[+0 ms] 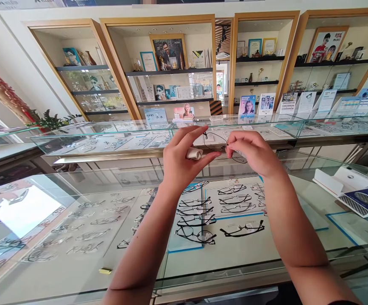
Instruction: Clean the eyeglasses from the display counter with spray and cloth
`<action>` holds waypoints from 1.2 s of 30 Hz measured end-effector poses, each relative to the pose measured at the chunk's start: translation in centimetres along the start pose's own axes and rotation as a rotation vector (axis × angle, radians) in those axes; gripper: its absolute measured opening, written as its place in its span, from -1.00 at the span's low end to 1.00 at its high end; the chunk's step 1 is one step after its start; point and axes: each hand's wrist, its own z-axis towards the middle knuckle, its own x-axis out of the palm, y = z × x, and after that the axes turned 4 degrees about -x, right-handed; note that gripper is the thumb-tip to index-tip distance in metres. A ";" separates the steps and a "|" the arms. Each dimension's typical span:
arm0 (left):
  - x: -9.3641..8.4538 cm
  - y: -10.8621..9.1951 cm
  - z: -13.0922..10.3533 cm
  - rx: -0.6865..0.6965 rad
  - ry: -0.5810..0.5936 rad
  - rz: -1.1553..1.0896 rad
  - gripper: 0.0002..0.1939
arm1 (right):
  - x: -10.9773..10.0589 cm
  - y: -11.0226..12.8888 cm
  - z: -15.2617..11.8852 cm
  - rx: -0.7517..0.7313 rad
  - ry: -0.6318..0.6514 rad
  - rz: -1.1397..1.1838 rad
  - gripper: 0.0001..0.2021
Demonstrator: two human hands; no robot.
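Note:
A pair of thin dark-rimmed eyeglasses [215, 142] is held up above the glass display case, tilted, between both hands. My left hand [184, 154] has its thumb and forefinger at the near lens rim, one at the top and one at the bottom. A crumpled white cloth or tissue [194, 153] is tucked in that palm. My right hand [250, 150] pinches the glasses near the middle of the frame, and the other lens hangs below its fingers. Below the hands, rows of glasses [196, 212] lie inside the case.
The glass case [85, 275] spans the foreground, with a small yellow object [105, 271] on the left. An open white and blue box [355, 190] stands at the right. Farther back are a second display counter [123, 154], upright cards [246, 106] and wooden-framed shelves [158, 20].

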 end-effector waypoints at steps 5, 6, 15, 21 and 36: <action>0.1 -0.3 -0.2 -0.005 -0.012 -0.016 -0.39 | 0.1 0.3 -0.1 -0.017 -0.009 -0.016 -0.70; 0.1 -0.3 -0.2 -0.008 -0.016 -0.012 -0.39 | 0.1 0.3 -0.1 -0.020 -0.013 -0.023 -0.70; 0.3 -0.3 -0.3 0.055 -0.077 0.006 -0.49 | 0.5 0.9 -0.5 -0.081 -0.077 -0.090 -0.73; 0.3 0.0 -0.3 0.028 -0.160 0.050 -0.46 | 1.2 1.0 -0.6 -0.299 -0.446 -0.087 -0.88; -0.7 0.1 -0.4 0.060 -0.391 0.098 -0.48 | 0.4 -1.5 -0.2 -0.349 -0.665 -0.267 -0.39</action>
